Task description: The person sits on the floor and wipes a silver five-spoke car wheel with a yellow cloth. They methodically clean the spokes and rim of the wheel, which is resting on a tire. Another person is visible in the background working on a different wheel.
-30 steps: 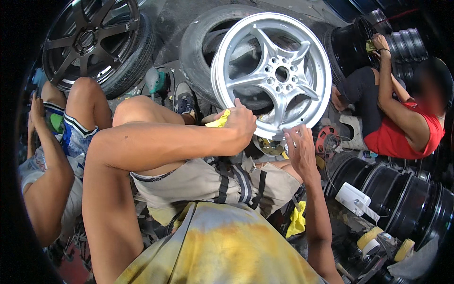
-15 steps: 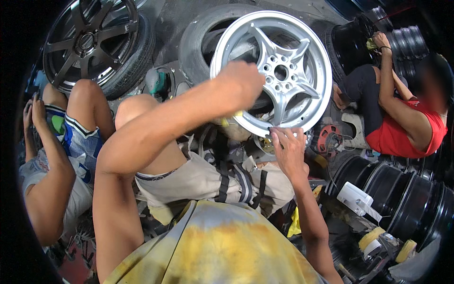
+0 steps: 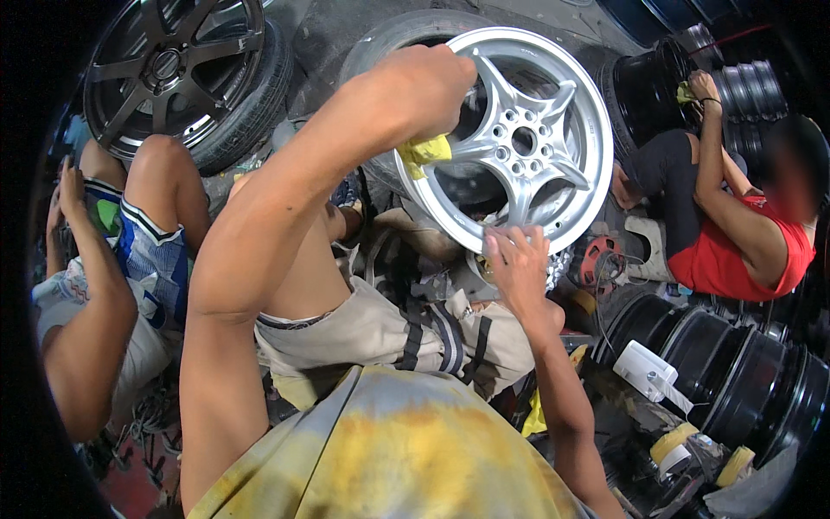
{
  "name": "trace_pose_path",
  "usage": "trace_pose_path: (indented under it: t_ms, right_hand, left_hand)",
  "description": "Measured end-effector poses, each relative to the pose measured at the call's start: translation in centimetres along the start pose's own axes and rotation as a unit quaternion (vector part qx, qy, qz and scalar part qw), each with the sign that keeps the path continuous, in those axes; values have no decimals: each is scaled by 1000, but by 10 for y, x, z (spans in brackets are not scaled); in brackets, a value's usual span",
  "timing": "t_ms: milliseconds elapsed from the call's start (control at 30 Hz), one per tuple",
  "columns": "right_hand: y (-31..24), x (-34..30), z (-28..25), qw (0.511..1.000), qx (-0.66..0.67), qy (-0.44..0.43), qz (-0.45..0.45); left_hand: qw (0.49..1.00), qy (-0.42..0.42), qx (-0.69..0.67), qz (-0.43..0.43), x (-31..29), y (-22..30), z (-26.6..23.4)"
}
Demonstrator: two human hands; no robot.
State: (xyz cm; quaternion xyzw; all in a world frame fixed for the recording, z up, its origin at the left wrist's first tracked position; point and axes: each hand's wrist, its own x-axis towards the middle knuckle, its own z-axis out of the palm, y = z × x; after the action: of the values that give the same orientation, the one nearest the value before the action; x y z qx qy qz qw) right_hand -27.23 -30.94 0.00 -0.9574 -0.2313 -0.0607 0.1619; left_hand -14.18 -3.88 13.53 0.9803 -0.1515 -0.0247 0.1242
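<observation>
A silver alloy wheel with several spokes and a ring of lug holes faces up in front of me, above a bare tire. My left hand is closed at the wheel's upper left rim, back of the hand upward. From under it sticks a crumpled yellow sheet, cloth or sanding paper, lying against the rim; my left fingertips are hidden. My right hand holds the near edge of the rim, its fingers resting over the lip. What supports the wheel from below is mostly hidden.
A dark multi-spoke wheel leans on a tire at far left, beside a seated person. At right, a person in red handles a black rim. Black rims, a white device and a red reel sit nearby.
My left hand has moved up and forward along the rim, bringing the yellow sheet into plain view. My right hand stays at the near edge. The wheel appears slightly further right in view.
</observation>
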Motion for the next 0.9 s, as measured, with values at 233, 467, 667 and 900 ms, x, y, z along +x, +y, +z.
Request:
trace_pose_path:
  t_ms: [233, 467, 667, 900]
  right_hand:
    - [-14, 31, 19, 989, -119, -85, 34]
    - [-5, 26, 20, 996, 52, -64, 44]
    - [-54, 66, 43, 976, 217, 30, 20]
    - [-26, 29, 33, 976, 209, 40, -32]
  left_hand:
    - [1000, 1, 14, -2, 4, -8, 1]
    - [997, -30, -7, -69, 1, -24, -11]
    - [1000, -3, 2, -21, 4, -25, 0]
    - [998, -13, 10, -62, 7, -24, -6]
